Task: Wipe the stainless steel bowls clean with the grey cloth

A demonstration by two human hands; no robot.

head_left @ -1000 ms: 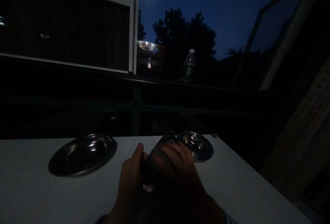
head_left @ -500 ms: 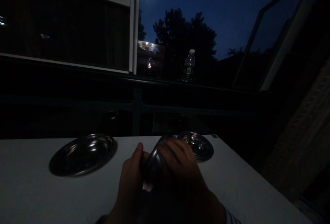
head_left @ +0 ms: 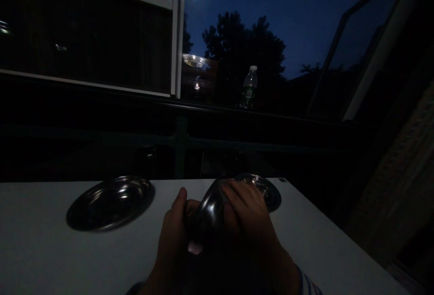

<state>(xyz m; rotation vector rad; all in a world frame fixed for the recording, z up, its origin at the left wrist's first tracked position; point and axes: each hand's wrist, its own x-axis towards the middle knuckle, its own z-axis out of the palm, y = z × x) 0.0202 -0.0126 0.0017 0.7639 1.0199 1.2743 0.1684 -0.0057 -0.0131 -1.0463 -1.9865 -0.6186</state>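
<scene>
Over a white table's (head_left: pixel 44 259) near side, right of a metal dish (head_left: pixel 110 206), a right hand (head_left: pixel 252 211) drapes, grip unclear, and a left hand (head_left: pixel 172 227) clasps, a shiny metal object (head_left: pixel 210 209) liable to slip should that clasp loosen.

A shiny, curved metal dish (head_left: pixel 209 210), its lower part lost in shadow, is tilted between the left hand (head_left: pixel 172 227) and the right hand (head_left: pixel 251 211).
</scene>
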